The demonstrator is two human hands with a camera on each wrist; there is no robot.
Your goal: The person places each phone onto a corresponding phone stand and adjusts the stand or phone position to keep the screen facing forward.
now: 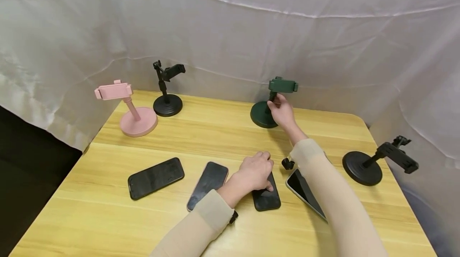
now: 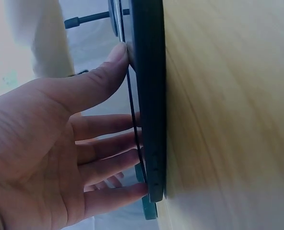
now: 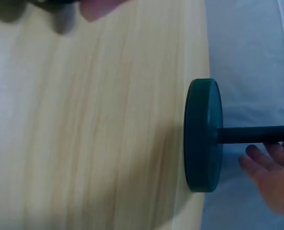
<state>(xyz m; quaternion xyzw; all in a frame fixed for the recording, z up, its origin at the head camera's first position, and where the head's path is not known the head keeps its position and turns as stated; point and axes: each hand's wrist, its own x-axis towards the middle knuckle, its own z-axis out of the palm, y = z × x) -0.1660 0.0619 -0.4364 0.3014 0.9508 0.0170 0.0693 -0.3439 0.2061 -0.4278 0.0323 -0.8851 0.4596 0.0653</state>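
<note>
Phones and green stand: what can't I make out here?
Head: part of the held phone, behind the left hand.
Head: part of the rightmost phone, behind the right sleeve.
Left wrist: one end of the held phone, past the top edge.
Right wrist: top of the green stand, past the right edge.

Yellow wood-grain table [image 1: 90, 193], lt-grey fabric curtain [image 1: 215, 29] behind. Pink round-base phone stand [image 1: 141, 122] back L, blk round-base stand [image 1: 167, 106] just beside; 2nd blk stand [image 1: 362, 168] far R. Flat blk phone [image 1: 156, 178] L; pink-edged dark phone [image 1: 208, 184] nearby; silver-edged dark phone [image 1: 303, 188] R of ctr.
</note>
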